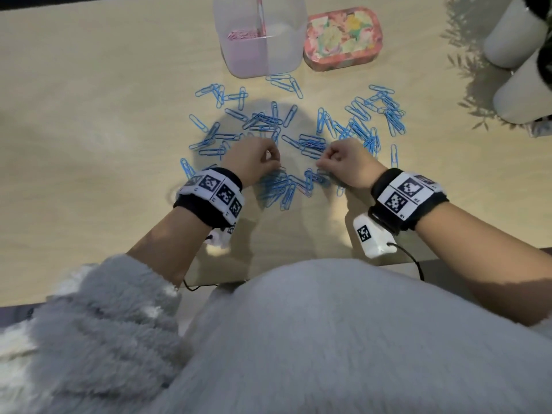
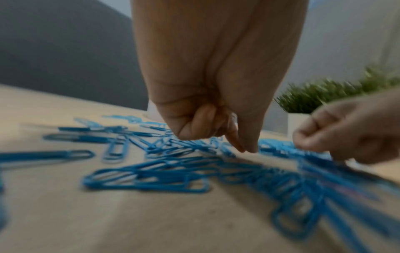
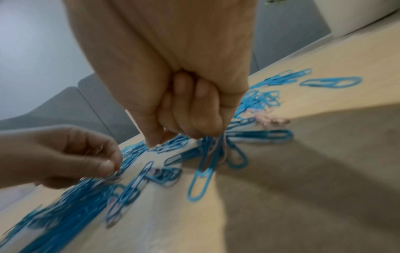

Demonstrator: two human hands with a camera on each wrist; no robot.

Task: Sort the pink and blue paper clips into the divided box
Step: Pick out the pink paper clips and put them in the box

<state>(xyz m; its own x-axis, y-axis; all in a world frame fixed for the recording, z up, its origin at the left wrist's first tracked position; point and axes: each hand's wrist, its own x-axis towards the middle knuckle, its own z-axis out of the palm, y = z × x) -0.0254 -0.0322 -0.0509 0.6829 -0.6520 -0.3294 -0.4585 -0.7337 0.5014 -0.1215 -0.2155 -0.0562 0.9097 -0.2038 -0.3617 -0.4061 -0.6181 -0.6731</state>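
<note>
While blue paper clips (image 1: 298,138) litter the worktop (image 1: 89,144), my right hand (image 1: 348,161) grasps several; my left hand (image 1: 251,159) pinches, contents unclear.

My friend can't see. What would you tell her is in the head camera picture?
Two hands pick through blue paper clips scattered on a wooden table. Behind them stands a clear divided box with pink clips in its left side.

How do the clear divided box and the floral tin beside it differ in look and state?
The divided box is tall and see-through; the floral tin is low, opaque and patterned. The box stands open with pink clips in its left compartment; the tin is lidded. Both stand on the table, beyond the blue clips.
</note>
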